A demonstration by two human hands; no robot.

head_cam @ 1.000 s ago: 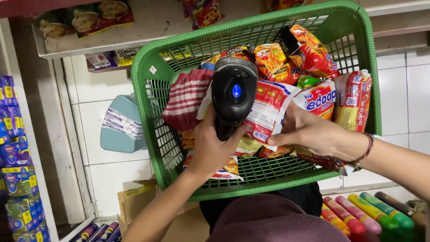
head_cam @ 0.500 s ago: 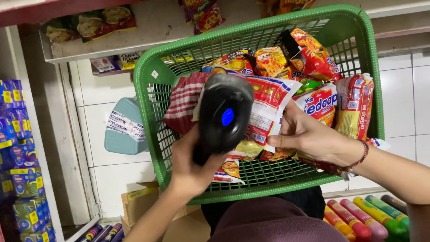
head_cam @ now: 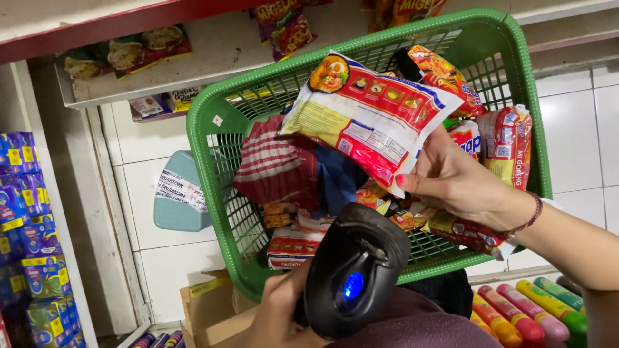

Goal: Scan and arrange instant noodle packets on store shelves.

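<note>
A shopper's right hand (head_cam: 461, 183) lifts a flat instant-noodle packet (head_cam: 367, 119) clear of a green plastic basket (head_cam: 529, 129), thumb and fingers pinching its lower right corner, while the left hand (head_cam: 284, 316) is wrapped around the grip of a black handheld barcode scanner (head_cam: 354, 270) — its blue light glowing on the side facing the camera. The packet hangs tilted above the basket's middle, its printed back toward the camera, with the scanner just below and near it but apart from it. As a judgement, the scan will go best if the packet is held flat and steady, the striped code panel kept free of the pinching fingers and turned squarely to the scanner's window, and the wrapper pulled taut so no crease breaks the code. Beneath the packet lie a red-and-white striped pouch (head_cam: 274, 167) at the left and more noodle packets (head_cam: 506, 145) stacked at the right. A pale blue container (head_cam: 180, 193) sits left of the basket, and coloured tubes (head_cam: 516, 316) line the near right corner.
</note>
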